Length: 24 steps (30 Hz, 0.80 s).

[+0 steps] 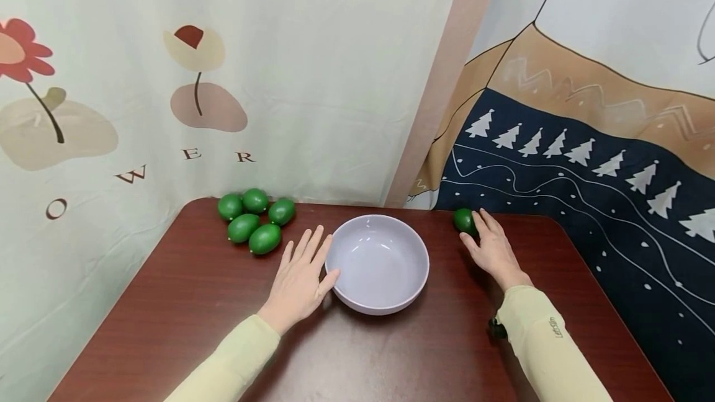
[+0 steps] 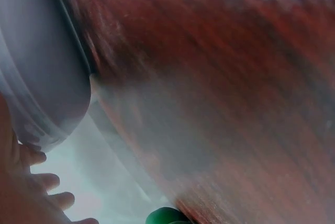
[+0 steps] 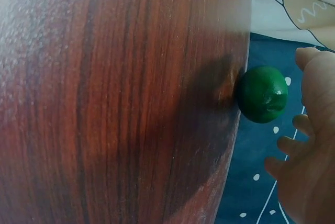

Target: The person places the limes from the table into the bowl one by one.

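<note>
A pale lavender bowl point(image 1: 377, 299) sits near the middle of the table. My left hand point(image 1: 298, 284) is spread at the bowl's left side, its thumb overlapping the rim in the head view; whether it touches I cannot tell. The bowl's outer wall point(image 2: 47, 62) also shows in the left wrist view. At the far right of the table lies one green lime point(image 1: 464, 221). My right hand point(image 1: 493, 250) reaches over the table right beside it, fingers extended. In the right wrist view a gap separates the lime point(image 3: 263, 94) from the hand point(image 3: 314, 124).
Several green limes point(image 1: 243, 228) lie grouped at the back left of the dark red-brown table point(image 1: 184, 309). A printed curtain point(image 1: 324, 79) hangs close behind the table's back edge, and a navy patterned cloth point(image 1: 558, 197) hangs along the right.
</note>
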Available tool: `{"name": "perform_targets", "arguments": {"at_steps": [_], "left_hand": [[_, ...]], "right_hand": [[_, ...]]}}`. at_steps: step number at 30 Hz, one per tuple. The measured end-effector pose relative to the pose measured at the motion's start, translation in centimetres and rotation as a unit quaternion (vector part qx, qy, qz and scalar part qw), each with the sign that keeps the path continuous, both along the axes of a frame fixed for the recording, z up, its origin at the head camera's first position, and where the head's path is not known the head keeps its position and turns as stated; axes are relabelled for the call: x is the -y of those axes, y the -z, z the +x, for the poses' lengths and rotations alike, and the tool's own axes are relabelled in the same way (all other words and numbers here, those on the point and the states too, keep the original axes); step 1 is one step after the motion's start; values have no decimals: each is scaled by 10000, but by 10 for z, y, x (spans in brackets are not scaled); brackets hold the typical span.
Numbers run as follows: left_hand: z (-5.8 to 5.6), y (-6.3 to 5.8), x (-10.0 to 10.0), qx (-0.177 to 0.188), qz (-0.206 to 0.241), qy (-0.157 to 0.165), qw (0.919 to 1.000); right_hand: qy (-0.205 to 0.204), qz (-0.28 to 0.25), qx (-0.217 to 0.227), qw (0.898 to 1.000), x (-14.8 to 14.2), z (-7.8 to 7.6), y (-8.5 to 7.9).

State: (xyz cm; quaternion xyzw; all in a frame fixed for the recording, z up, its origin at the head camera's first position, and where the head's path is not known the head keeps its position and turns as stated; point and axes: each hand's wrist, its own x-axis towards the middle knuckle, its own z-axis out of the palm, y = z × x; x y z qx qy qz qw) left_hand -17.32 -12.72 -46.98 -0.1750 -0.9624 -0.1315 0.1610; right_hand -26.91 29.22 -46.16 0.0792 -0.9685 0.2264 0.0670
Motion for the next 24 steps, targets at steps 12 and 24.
{"name": "perform_targets", "arguments": {"at_steps": [12, 24], "left_hand": [[4, 1, -5, 111, 95, -215, 9997], [6, 0, -6, 192, 26, -311, 9993]], "right_hand": [[73, -6, 119, 9999, 1, -2, 1], [154, -62, 153, 9997, 0, -8, 5]]}}
